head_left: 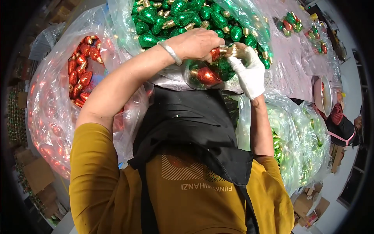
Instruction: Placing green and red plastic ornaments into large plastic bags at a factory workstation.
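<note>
My bare left hand (198,43), with a pale bangle at its wrist, is closed around a red glittery bulb ornament (215,54) whose gold cap points right. Beside it my right hand (249,74), in a white glove, has its thumb and fingers closed at a gold-capped bulb ornament (232,51); the colour of its body is hidden. The two gold caps are close together, and whether they touch I cannot tell. Just below the hands, a red bulb ornament (207,75) with a gold cap lies in clear plastic, next to green ones.
Green bulb ornaments (187,18) fill a clear bag ahead. On the left stands a bag (46,101) of red ornaments; on the right, a bag (304,144) of green ones. Small ornament clusters (290,24) lie on the covered table (290,64). Another person (341,124) is at the far right.
</note>
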Demonstrator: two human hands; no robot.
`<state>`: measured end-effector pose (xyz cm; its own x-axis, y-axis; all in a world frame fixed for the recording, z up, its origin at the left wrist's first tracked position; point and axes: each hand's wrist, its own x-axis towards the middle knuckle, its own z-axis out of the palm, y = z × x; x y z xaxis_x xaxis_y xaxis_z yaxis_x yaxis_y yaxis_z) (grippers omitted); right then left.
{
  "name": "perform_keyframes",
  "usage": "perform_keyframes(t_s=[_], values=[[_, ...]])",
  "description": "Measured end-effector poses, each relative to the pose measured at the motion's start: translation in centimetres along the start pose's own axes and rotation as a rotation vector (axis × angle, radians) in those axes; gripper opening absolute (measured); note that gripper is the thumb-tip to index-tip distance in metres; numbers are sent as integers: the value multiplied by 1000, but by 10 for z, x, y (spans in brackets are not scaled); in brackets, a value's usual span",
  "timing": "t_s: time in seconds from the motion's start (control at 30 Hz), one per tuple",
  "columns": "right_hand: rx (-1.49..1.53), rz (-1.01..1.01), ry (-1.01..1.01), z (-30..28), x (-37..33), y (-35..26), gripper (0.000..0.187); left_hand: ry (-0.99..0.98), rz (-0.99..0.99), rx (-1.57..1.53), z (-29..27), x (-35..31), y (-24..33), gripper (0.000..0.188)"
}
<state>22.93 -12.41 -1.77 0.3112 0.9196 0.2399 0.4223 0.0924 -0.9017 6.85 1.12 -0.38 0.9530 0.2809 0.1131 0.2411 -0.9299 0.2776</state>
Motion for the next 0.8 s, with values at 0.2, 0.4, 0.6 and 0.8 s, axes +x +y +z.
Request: perform_keyframes(t_s=[0.2, 0.4, 0.6, 0.8], values=[[-280, -13, -50, 7, 9, -11, 29, 183, 82, 349, -1, -1, -10, 49], [-901, -221, -3, 15, 19, -8, 29, -199, -190, -64, -12, 6, -17, 40], [-635, -159, 10, 14, 28, -17, 24, -209, -150, 74, -10, 2, -14, 35], [-435, -833, 51, 15, 19, -1, 22, -150, -143, 69, 1, -6, -30, 40]])
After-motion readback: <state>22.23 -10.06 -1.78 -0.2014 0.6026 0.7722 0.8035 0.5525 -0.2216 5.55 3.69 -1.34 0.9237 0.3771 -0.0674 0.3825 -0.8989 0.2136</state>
